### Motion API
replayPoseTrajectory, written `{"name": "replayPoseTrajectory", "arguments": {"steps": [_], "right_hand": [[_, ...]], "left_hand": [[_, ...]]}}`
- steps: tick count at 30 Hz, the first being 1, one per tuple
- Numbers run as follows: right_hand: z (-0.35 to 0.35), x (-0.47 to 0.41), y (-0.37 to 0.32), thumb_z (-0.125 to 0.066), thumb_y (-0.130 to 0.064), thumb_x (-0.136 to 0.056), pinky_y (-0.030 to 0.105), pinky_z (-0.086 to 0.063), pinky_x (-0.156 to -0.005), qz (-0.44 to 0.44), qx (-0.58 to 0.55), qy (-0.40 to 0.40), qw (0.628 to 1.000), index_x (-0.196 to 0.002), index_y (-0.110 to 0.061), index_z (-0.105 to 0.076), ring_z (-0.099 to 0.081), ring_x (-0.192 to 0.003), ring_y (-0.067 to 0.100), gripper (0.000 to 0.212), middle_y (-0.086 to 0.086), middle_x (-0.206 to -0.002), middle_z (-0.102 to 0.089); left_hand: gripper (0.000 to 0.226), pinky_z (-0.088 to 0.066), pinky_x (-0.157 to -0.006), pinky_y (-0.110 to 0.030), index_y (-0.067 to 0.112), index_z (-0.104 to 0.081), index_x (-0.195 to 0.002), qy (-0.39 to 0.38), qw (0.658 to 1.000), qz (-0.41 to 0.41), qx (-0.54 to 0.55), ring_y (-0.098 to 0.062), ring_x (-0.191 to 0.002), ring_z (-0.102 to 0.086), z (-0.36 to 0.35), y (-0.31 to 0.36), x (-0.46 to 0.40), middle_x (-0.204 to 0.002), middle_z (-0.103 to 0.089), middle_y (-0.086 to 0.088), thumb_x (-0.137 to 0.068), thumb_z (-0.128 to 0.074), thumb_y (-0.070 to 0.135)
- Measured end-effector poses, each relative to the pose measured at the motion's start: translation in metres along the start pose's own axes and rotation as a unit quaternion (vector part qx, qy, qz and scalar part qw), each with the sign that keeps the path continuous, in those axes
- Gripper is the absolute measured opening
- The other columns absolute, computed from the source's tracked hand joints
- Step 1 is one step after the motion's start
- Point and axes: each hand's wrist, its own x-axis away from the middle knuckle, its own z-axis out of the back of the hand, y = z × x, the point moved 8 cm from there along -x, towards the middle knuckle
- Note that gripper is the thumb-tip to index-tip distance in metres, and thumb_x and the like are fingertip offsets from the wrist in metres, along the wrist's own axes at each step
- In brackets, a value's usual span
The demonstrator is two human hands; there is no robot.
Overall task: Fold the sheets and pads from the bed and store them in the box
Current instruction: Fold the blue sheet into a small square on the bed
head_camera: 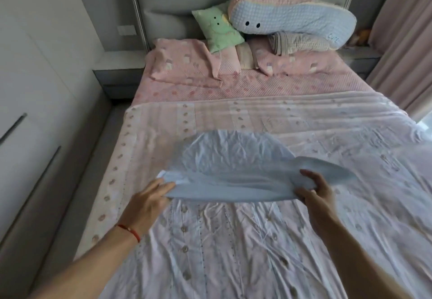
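Note:
A light blue pad (pixel 233 158) lies in the middle of the bed, on top of a wrinkled pale patterned sheet (pixel 233 240). Its near edge is lifted off the sheet and blurred. My left hand (pixel 147 203), with a red string at the wrist, grips the pad's near left corner. My right hand (pixel 315 193) grips the near right side, where the pad bunches and a flap sticks out to the right. A pink patterned sheet (pixel 233 86) covers the head end of the bed. No box is in view.
Pink pillows (pixel 182 58), a green cushion (pixel 217 30), a long blue-and-pink cushion (pixel 292 16) and a folded grey blanket (pixel 299 43) lie by the grey headboard. White wardrobe doors (pixel 35 76) line the left, with a narrow floor strip. A curtain (pixel 404 41) hangs at the right.

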Motion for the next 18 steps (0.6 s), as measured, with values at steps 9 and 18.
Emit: {"name": "replayPoseTrajectory", "arguments": {"steps": [9, 18], "right_hand": [[0.051, 0.12, 0.295, -0.065, 0.019, -0.082, 0.033, -0.063, -0.06, -0.244, 0.016, 0.032, 0.969, -0.098, 0.005, -0.062, -0.07, -0.066, 0.034, 0.022, 0.044, -0.095, -0.059], [0.103, 0.041, 0.265, -0.083, -0.035, -0.083, 0.038, -0.056, -0.074, -0.239, 0.074, 0.167, 0.954, -0.126, -0.005, -0.061, -0.067, -0.084, 0.031, 0.057, 0.016, -0.107, -0.068]], "left_hand": [[0.039, -0.014, -0.107, -0.002, 0.055, -0.068, -0.113, -0.26, 0.927, 0.129, 0.236, 0.002, -0.149, -0.022, -0.281, 0.005, 0.241, -0.142, -0.026, 0.055, -0.091, -0.053, 0.027], [0.07, -0.047, -0.098, -0.042, 0.004, -0.051, -0.131, -0.149, 0.714, 0.601, 0.326, -0.036, -0.117, -0.06, -0.27, -0.022, 0.224, -0.13, -0.061, -0.017, -0.084, -0.076, 0.05]]}}
